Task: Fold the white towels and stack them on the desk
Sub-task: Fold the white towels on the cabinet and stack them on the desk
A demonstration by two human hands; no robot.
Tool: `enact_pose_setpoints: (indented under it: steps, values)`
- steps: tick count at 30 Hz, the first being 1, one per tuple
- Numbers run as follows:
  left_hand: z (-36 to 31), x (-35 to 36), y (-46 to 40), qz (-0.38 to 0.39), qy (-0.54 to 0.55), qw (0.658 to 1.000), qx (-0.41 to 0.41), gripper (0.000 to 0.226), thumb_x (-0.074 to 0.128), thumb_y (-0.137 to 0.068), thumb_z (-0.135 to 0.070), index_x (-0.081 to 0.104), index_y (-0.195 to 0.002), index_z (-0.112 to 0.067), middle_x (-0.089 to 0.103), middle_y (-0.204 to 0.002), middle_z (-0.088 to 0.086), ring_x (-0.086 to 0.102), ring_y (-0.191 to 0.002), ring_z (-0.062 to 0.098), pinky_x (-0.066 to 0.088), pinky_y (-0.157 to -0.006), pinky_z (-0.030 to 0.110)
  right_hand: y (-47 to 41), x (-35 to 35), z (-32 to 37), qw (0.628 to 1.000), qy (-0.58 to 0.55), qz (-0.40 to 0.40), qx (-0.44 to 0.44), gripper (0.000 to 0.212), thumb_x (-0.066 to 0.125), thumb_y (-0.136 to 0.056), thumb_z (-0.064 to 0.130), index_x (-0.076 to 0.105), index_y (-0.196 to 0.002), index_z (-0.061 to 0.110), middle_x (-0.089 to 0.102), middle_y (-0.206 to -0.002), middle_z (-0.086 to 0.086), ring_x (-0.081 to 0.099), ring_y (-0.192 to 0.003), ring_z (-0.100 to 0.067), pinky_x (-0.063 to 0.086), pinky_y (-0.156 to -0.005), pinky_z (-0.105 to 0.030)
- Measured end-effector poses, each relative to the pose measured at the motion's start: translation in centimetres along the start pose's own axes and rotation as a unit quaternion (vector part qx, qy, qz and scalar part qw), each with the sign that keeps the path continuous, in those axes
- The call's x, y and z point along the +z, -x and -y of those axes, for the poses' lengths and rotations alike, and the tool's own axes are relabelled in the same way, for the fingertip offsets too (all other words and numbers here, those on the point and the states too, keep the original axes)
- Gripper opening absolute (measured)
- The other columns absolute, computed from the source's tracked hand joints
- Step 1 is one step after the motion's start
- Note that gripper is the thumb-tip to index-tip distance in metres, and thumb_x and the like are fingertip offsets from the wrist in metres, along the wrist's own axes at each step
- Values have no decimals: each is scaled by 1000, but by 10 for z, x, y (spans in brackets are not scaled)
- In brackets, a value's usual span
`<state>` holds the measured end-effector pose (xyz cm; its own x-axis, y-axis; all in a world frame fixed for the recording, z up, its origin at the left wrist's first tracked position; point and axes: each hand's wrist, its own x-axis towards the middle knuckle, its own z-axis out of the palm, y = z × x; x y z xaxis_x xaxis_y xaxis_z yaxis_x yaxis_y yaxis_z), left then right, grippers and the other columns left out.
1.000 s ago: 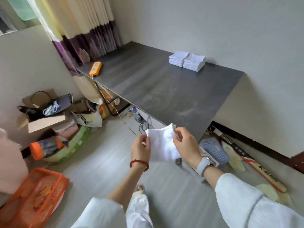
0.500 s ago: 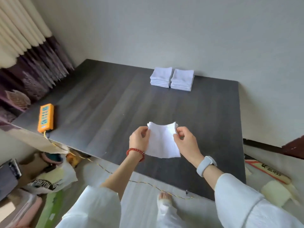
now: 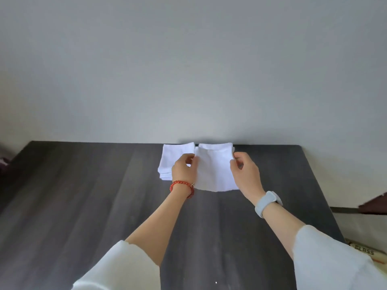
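Note:
I hold a folded white towel [image 3: 213, 172] between both hands, over the right of two white towel stacks at the back of the dark desk [image 3: 83, 195]. My left hand [image 3: 184, 170] pinches its upper left corner and my right hand [image 3: 246, 174] pinches its upper right corner. The held towel hides most of the right stack [image 3: 217, 146]; only that stack's far edge shows. The left stack [image 3: 173, 153] lies beside it, partly behind my left hand. Whether the towel touches the right stack I cannot tell.
A grey wall stands right behind the stacks. The desk's right edge [image 3: 320, 195] drops to the floor, where a long object with lettering [image 3: 364, 251] lies. A dark brown piece [image 3: 374, 203] juts in at the right edge.
I have stepped up to the desk and carried the towel forward from near the front edge to above the right stack. Both hands keep their pinch on its corners.

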<state>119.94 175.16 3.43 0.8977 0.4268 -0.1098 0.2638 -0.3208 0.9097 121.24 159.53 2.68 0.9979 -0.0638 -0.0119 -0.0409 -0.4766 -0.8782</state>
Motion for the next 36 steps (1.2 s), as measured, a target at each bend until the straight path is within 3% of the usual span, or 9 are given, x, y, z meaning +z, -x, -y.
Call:
enact_pose_setpoints:
  steps: [2,8,12,16,21,25,28,31,36]
  values:
    - [1,12,-32,7,-6,1000,-4,21,51,-92,-22,62,-107,-13,59,-93,-7,52,-86,11,36,-73,18,-32,11,-2,1000,15,-13,4,21,46,-92,19,54,-110,15,59,-94,1,52,-81,-18,41,-71,-30]
    - [21,40,-99,25,-86,996,10,21,47,-93,-28,61,-102,-15,59,-93,-7,50,-80,12,34,-56,11,-90,37,-24,998,56,-32,17,21,46,-92,19,55,-111,14,57,-93,2,50,-80,-17,36,-71,-27]
    - [34,53,-111,47,-149,988,1,17,44,-93,-28,58,-85,-21,60,-83,-4,53,-77,19,45,-67,27,-99,45,-40,993,106,-28,34,23,45,-93,20,54,-113,16,57,-95,2,51,-82,-18,37,-71,-28]
    - [41,57,-111,39,-198,979,18,21,43,-93,-29,59,-103,-19,63,-84,-2,57,-79,23,45,-67,31,-96,46,-51,989,137,-28,42,26,43,-95,21,52,-119,15,58,-108,0,53,-87,-16,42,-75,-29]
    - [55,63,-115,36,-313,947,70,26,43,-93,-38,52,-113,-24,65,-89,2,52,-80,19,36,-62,27,-93,46,-58,985,157,-55,35,23,43,-95,20,51,-116,14,58,-110,-3,56,-89,-21,47,-78,-37]
    - [62,67,-115,-10,-301,941,156,18,53,-88,-28,60,-99,-15,66,-84,2,54,-88,23,41,-59,29,-90,48,-55,980,186,-67,15,33,44,-94,13,44,-127,17,51,-114,-5,56,-86,-25,48,-76,-40]
    - [66,62,-108,-68,-307,908,278,26,48,-82,-23,64,-100,-12,67,-100,5,59,-93,28,45,-68,35,-87,49,-56,931,336,-97,-109,57,52,-77,-6,46,-130,15,50,-120,-12,54,-98,-31,44,-80,-43]
    - [72,58,-98,6,-392,860,327,40,36,-88,-26,57,-120,-13,55,-130,2,45,-124,24,39,-90,43,-86,52,-59,863,470,-31,-182,56,51,-75,3,46,-131,10,44,-140,-12,42,-128,-30,31,-101,-52]
    - [85,63,-98,111,-514,809,263,58,20,-93,-41,43,-135,-9,41,-144,3,30,-136,32,13,-107,57,-90,59,-67,838,534,72,-88,59,18,-91,35,48,-131,5,39,-145,-11,35,-135,-25,28,-103,-59]
